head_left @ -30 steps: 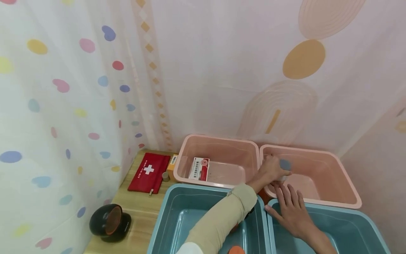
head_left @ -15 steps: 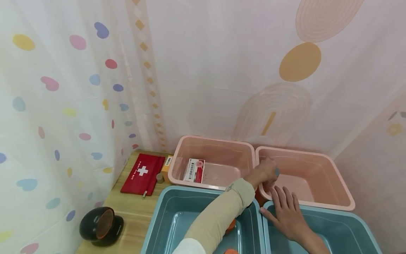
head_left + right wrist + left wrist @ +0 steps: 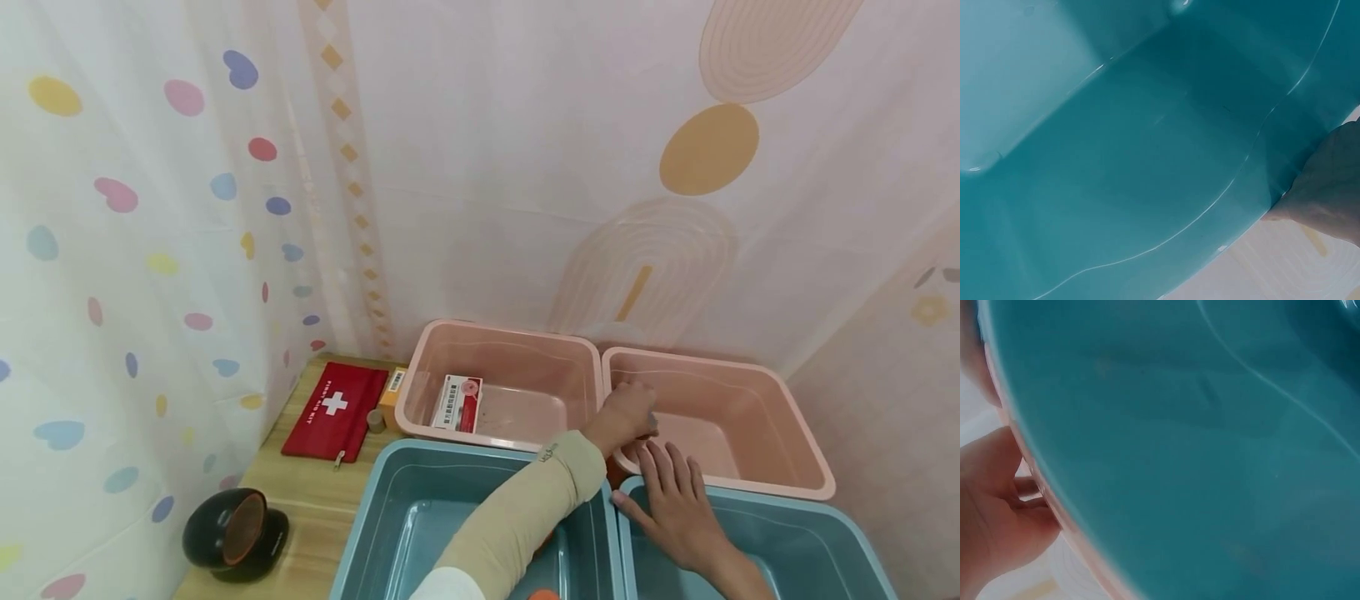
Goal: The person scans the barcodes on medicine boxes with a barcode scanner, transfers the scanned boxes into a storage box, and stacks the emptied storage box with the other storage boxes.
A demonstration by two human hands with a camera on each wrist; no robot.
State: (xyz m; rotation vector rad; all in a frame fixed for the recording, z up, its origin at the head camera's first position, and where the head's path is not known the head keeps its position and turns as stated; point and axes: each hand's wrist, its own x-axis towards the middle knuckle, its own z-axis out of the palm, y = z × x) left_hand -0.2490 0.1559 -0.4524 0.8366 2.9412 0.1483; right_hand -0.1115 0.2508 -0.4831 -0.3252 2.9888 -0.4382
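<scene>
We log the right blue bin (image 3: 810, 529); beyond it, the right pink bin (image 3: 772, 429). Right hand (image 3: 678, 512): fingers spread over the blue rim, holding nothing. Left hand (image 3: 627, 412): inside the pink bin's left end, curled round a small blue-grey thing (image 3: 653, 422), mostly hidden.

Soft, diffuse light, its source impossible to place, brightens the curtain (image 3: 480, 167), whitest beyond the bench's (image 3: 315, 492) left edge and greyer toward the right, and lays gentle shading inside the right pink tub (image 3: 750, 417) and pale glints across the floor of the left blue tub (image 3: 442, 517). Lettering on the red pouch (image 3: 315, 417) near the bench's far left corner reads clearly, while print on the sleeve cuff (image 3: 573, 462) blurs. Both wrist views are dimmer, hazy and teal-tinted, with thin bright highlights and smudgy shadows on blue plastic.
</scene>
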